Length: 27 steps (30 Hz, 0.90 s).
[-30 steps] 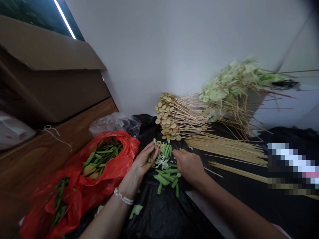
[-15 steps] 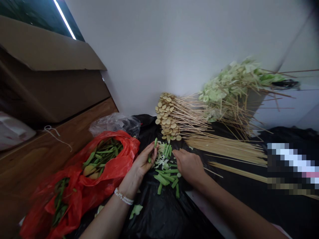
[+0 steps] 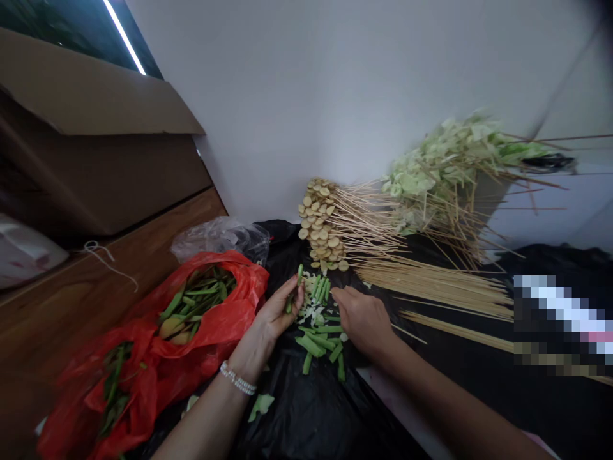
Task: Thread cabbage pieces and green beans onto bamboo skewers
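My left hand (image 3: pixel 281 305) pinches a green vegetable stem piece (image 3: pixel 300 273) upright between thumb and fingers. Opposite it, my right hand (image 3: pixel 363 319) is closed on a thin bamboo skewer (image 3: pixel 409 333), whose rear end sticks out behind the hand. Several short green stem pieces (image 3: pixel 322 289) stand side by side at the right fingertips, seemingly threaded on that skewer; its tip is hidden. Below both hands, loose cut green stems (image 3: pixel 316 345) lie on black plastic sheeting (image 3: pixel 306 409), with pale shredded bits (image 3: pixel 313 313) among them.
Skewered pale round slices (image 3: pixel 320 220) are piled by the wall. Bare bamboo skewers (image 3: pixel 440 284) lie to the right, below skewered cabbage leaves (image 3: pixel 435 163). A red plastic bag (image 3: pixel 225 306) of green scraps stands left, near a clear bag (image 3: pixel 223 237) and a cardboard box (image 3: pixel 119 179).
My left hand has shifted very slightly to the right with the green stem piece. My right hand and the skewer have hardly moved.
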Available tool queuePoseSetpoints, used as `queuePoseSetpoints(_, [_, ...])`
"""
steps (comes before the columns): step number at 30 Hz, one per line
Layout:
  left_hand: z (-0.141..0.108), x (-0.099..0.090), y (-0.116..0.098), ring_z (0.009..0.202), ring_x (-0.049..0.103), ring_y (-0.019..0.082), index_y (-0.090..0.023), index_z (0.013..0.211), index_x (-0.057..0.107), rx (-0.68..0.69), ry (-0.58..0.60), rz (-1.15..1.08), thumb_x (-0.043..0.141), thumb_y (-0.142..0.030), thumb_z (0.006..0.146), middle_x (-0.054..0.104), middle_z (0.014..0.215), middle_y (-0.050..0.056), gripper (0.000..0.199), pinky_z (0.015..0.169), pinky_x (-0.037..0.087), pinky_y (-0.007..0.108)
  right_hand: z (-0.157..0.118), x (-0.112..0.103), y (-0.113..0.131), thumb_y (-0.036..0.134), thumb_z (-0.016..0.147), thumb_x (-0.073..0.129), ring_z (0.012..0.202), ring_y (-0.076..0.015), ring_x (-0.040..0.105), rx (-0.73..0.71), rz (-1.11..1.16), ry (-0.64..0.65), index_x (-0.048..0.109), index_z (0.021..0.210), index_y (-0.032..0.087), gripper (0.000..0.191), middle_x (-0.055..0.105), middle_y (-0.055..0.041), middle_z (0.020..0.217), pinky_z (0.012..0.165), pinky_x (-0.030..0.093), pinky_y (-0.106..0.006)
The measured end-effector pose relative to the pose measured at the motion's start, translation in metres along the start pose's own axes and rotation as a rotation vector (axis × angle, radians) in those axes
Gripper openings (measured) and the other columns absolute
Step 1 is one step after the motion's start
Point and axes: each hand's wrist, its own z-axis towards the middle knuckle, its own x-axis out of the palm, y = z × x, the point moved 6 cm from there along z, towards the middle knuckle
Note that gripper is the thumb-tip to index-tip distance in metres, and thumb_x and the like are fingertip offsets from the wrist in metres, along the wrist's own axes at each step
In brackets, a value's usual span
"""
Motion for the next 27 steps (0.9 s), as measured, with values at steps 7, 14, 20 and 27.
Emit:
queuePoseSetpoints(7, [-0.0001, -0.0007, -0.0008, 0.058, 0.064, 0.008, -0.007, 0.084, 0.064, -0.005, 0.021, 0.077, 0.05, -0.006, 0.09, 0.067, 0.073, 0.006, 0.016, 0.053, 0.055, 0.013, 0.0003, 0.0013, -0.0005, 0.02, 0.095, 0.036, 0.077, -0.0141, 0.062, -0.003, 0.034, 0.013, 0.061, 0.099, 0.025, 0.025, 0.067, -0.0003, 0.091, 0.059, 0.03, -0.026])
queuePoseSetpoints(14, [0.0009, -0.0013, 0.0007, 0.057, 0.064, 0.008, -0.008, 0.08, 0.065, -0.008, 0.021, 0.129, 0.051, -0.004, 0.089, 0.067, 0.071, 0.005, 0.017, 0.053, 0.054, 0.013, 0.0007, 0.0012, -0.0017, 0.017, 0.094, 0.036, 0.081, -0.0137, 0.061, -0.003, 0.021, 0.038, 0.061, 0.097, 0.024, 0.026, 0.067, -0.0012, 0.092, 0.062, 0.033, -0.025])
queuePoseSetpoints(20, [0.0049, -0.004, 0.0035, 0.059, 0.064, 0.008, -0.007, 0.079, 0.067, -0.017, 0.063, 0.152, 0.058, -0.003, 0.084, 0.067, 0.073, 0.006, 0.01, 0.055, 0.054, 0.013, 0.0004, -0.0002, -0.0004, 0.017, 0.093, 0.036, 0.079, -0.014, 0.061, -0.009, 0.008, 0.038, 0.061, 0.099, 0.023, 0.026, 0.066, -0.0025, 0.091, 0.062, 0.033, -0.025])
queuePoseSetpoints(27, [0.0038, -0.0037, 0.0041, 0.064, 0.066, 0.009, -0.008, 0.081, 0.068, 0.007, 0.071, 0.214, 0.06, -0.003, 0.083, 0.07, 0.079, 0.006, 0.01, 0.056, 0.055, 0.014, 0.0016, 0.0021, -0.0013, 0.02, 0.095, 0.035, 0.084, -0.0136, 0.061, -0.008, 0.115, 0.034, 0.061, 0.091, 0.022, 0.027, 0.068, -0.0009, 0.089, 0.067, 0.034, -0.023])
